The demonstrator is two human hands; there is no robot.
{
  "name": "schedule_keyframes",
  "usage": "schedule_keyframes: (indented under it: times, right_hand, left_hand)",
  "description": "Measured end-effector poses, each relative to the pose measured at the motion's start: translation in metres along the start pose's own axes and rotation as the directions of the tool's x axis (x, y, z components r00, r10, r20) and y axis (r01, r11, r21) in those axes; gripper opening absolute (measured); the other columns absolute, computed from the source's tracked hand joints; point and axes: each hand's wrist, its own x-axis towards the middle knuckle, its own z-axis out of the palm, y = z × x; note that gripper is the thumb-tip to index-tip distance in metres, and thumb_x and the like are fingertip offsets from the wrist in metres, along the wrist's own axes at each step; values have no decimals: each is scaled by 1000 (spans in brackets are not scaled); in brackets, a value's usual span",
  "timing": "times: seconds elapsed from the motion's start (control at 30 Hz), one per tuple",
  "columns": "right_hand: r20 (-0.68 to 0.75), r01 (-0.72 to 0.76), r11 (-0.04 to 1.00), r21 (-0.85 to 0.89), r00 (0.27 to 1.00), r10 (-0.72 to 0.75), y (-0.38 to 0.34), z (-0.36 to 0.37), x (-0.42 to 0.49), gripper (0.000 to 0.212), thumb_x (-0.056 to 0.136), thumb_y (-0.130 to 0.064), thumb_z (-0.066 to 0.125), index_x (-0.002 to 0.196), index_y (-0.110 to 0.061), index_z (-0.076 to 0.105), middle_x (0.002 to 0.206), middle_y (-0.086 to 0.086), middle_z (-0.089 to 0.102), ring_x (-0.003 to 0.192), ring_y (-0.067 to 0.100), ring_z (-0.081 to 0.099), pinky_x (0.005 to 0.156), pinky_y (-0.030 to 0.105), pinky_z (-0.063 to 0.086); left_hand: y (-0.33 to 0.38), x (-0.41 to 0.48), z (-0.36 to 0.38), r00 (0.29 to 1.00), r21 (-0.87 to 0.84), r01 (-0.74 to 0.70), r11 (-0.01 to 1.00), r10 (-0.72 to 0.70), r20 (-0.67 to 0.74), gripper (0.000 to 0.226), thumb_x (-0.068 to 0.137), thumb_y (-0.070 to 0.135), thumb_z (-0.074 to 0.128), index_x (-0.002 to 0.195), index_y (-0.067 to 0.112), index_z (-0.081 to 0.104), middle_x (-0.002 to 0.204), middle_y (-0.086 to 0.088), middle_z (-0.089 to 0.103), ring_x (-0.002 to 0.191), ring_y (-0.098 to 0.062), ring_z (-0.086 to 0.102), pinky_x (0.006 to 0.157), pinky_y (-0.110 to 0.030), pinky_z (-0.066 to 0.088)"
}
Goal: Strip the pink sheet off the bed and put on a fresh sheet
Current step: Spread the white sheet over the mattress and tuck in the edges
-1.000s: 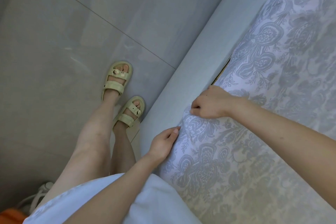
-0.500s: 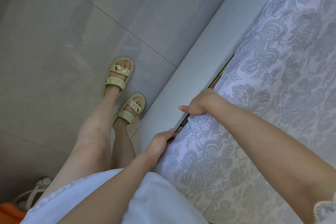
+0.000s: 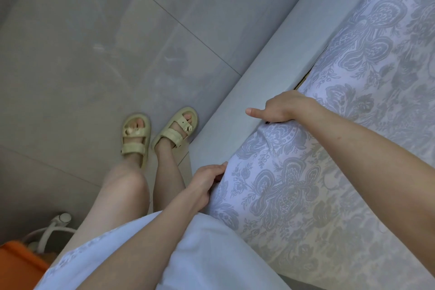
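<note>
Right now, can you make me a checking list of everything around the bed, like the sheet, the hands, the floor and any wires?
Surface: grey bed frame; the bed's top is fully covered by the patterned sheet, white with grey flowers.
Job's things: patterned sheet only; no pink sheet seen.
Clutter: orange thing in the bottom left corner, partly cut off.
Hands: right hand grips the sheet's raised edge, forefinger pointing out; left hand presses fairly straight fingers against the sheet's side.
Cables: white curved tube or cord beside the orange thing; cannot tell which.
Surroundings: grey tiled floor; feet in pale sandals beside the bed frame.
</note>
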Motion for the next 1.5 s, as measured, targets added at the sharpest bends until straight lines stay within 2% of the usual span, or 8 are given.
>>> schedule_keyframes:
  times: [0.2, 0.47, 0.6, 0.87, 1.03, 1.17, 1.33, 1.5]
  right_hand:
    - [31, -43, 999, 17, 999, 43, 0, -1, 4, 85, 88, -74, 8, 129, -17, 55, 143, 6, 47, 130, 26, 43, 101, 37, 32]
    - [2, -58, 997, 49, 998, 58, 0, 5, 6, 84, 86, -76, 10, 117, -21, 64, 136, 6, 53, 125, 26, 47, 99, 35, 33]
    - [-25, -62, 997, 38, 998, 63, -1, 6, 4, 86, 87, -75, 9, 123, -16, 59, 137, 7, 52, 125, 27, 47, 99, 36, 33]
    - [-416, 110, 987, -113, 897, -148, -14, 16, -9, 60, 98, -56, 20, 60, -16, 44, 62, -1, 47, 79, 26, 54, 71, 30, 27]
    - [-216, 141, 981, -133, 962, -168, -20, 28, -12, 66, 96, -60, 15, 90, -18, 65, 100, 6, 67, 101, 25, 58, 80, 33, 37]
    - [-32, 48, 978, -204, 998, -55, -32, 23, 1, 73, 96, -62, 11, 125, -14, 57, 134, 9, 54, 124, 27, 48, 94, 35, 37]
    - [66, 2, 971, -239, 998, 15, -40, 28, 3, 75, 94, -64, 8, 135, -17, 50, 143, 6, 46, 131, 26, 43, 100, 37, 35]
    - [29, 11, 965, -261, 1000, -3, -42, 31, 8, 75, 95, -64, 9, 126, -15, 56, 135, 7, 54, 124, 26, 49, 92, 35, 37]
  left_hand:
    - [-14, 11, 0, 995, 246, -105, 964, 102, 25, 10, 89, 13, 63, 80, 12, 68, 89, -7, 70, 77, -17, 64, 73, -27, 53]
    - [-25, 15, 3, 991, -81, -83, 993, 73, -116, 21, 81, 17, 74, 67, 10, 61, 69, -6, 66, 60, -19, 60, 59, -26, 53]
    - [-31, 31, -13, 932, 219, -178, 959, 236, -277, 27, 81, 32, 73, 62, 17, 63, 77, -5, 70, 77, -24, 66, 83, -40, 55]
    - [-17, 33, -10, 869, 884, -25, 467, 447, -211, 32, 86, 48, 58, 67, 21, 60, 87, 3, 70, 92, -20, 61, 90, -33, 34]
    - [-20, 32, 5, 837, 963, 26, 269, 520, -168, 26, 88, 39, 52, 70, 21, 58, 80, 1, 65, 88, -22, 61, 83, -35, 28]
    - [-10, 26, 3, 806, 987, -48, 156, 589, -54, 8, 83, 23, 55, 80, 19, 62, 89, -3, 57, 93, -24, 56, 75, -33, 25]
    - [-25, 3, -8, 678, 748, -580, 322, 700, 225, 28, 88, 0, 50, 103, 11, 71, 105, -3, 67, 98, -20, 59, 78, -15, 35]
    - [-50, -2, -19, 833, 588, -526, 615, 514, 207, 32, 99, 18, 43, 126, 22, 60, 120, 16, 57, 111, -1, 50, 85, 1, 30]
